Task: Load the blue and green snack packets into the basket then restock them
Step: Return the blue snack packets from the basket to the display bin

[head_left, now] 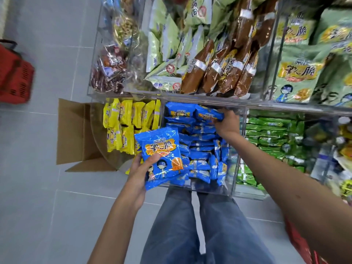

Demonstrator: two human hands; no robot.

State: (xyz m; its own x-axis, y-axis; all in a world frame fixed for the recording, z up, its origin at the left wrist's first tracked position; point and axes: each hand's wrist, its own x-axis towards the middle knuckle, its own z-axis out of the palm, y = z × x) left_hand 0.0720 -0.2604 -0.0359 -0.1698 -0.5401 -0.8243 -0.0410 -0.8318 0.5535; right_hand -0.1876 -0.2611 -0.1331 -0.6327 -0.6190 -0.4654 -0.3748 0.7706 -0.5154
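The left hand (140, 175) clasps a blue snack packet (161, 156) by its lower edge, thumb pressed on the face, fingers behind — held just above the clear bin (235, 149) of blue packets. The right hand (225, 124) pinches another blue packet (208, 113) at the bin's far end. Green packets (270, 134) lie in the adjoining compartment. The packets appear light, puffed and glossy — likely slippery and crushable; best gripped at a sealed edge. A red basket (14, 77) stands well apart.
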